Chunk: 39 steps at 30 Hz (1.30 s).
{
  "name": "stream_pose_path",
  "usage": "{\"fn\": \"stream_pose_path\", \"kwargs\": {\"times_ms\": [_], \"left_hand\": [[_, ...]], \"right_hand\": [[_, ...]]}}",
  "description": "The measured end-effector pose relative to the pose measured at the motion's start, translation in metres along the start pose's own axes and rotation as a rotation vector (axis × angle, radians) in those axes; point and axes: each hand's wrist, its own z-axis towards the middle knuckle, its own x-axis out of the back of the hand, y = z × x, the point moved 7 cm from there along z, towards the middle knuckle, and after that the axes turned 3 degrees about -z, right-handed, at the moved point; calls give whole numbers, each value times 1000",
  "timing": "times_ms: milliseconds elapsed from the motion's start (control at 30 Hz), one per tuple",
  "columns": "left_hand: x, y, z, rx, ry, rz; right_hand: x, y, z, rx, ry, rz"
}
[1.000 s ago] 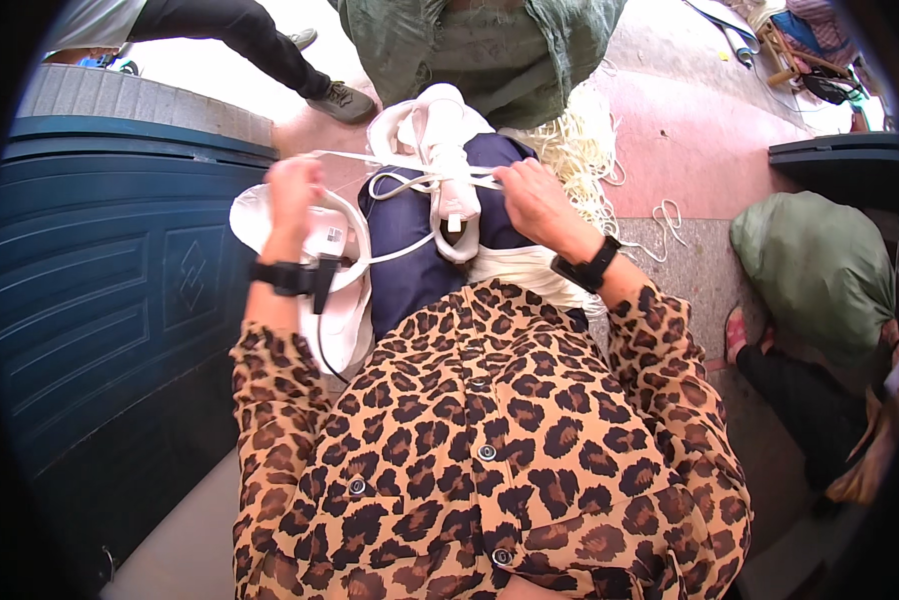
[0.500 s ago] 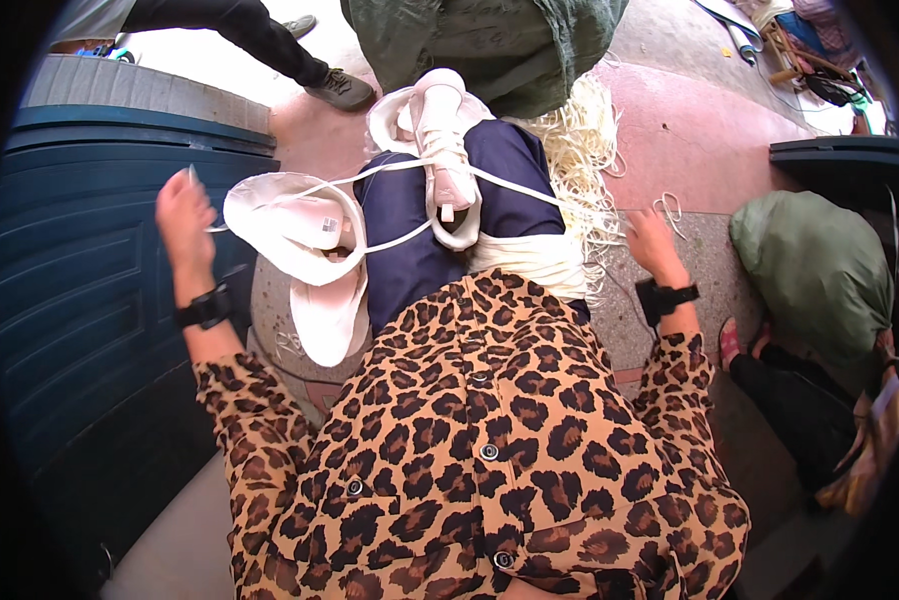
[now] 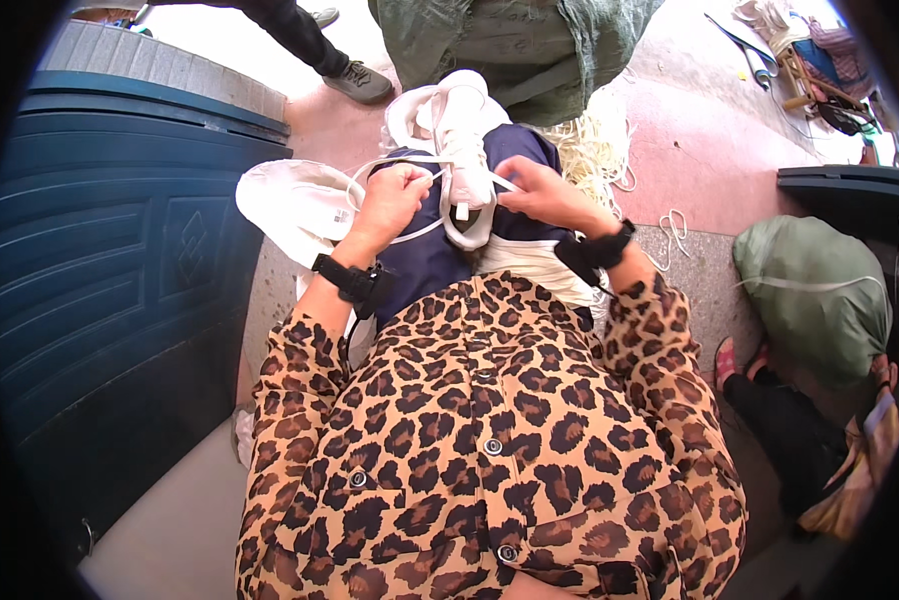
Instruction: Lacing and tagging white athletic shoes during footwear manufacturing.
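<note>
A white shoe (image 3: 467, 150) rests between my thighs, its heel opening toward me and its lace threaded through the front. My left hand (image 3: 395, 200) is closed just left of the shoe, pinching the white shoelace (image 3: 406, 160), part of which loops out to the left. Close by the shoe's right side, my right hand (image 3: 545, 192) pinches the other side of the lace between thumb and fingers. Another white shoe (image 3: 292, 205) lies left of my legs, partly behind my left wrist. More white footwear (image 3: 402, 120) shows beyond the middle shoe.
Loose white laces (image 3: 598, 150) pile up beyond my right thigh, and a bundle of them (image 3: 535, 268) lies across my lap. A large green sack (image 3: 515, 55) stands ahead; another sack (image 3: 815, 290) is at right beside a seated person. A blue door (image 3: 120, 230) flanks my left.
Both hands have come inward from wide apart to either side of the middle shoe. The lace, stretched outward before, now has slack loops at the left.
</note>
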Motion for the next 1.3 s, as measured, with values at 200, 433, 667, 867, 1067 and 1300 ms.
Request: {"fn": "stream_pose_path", "kwargs": {"times_ms": [200,433,667,867,1067,1300], "left_hand": [[-5,11,4,-254,187,493],[-7,14,9,-271,224,445],[-19,20,16,-266,192,544],[-21,36,2,-303,242,742],[-27,38,-15,-390,302,838],[-34,34,-15,-370,286,886]], "right_hand": [[122,8,-74,72,345,907],[213,1,-146,639,494,1414],[181,17,-118,157,946,262],[18,-6,-37,344,423,-207],[-4,2,2,29,354,-463],[-4,-9,17,168,396,-573]]}}
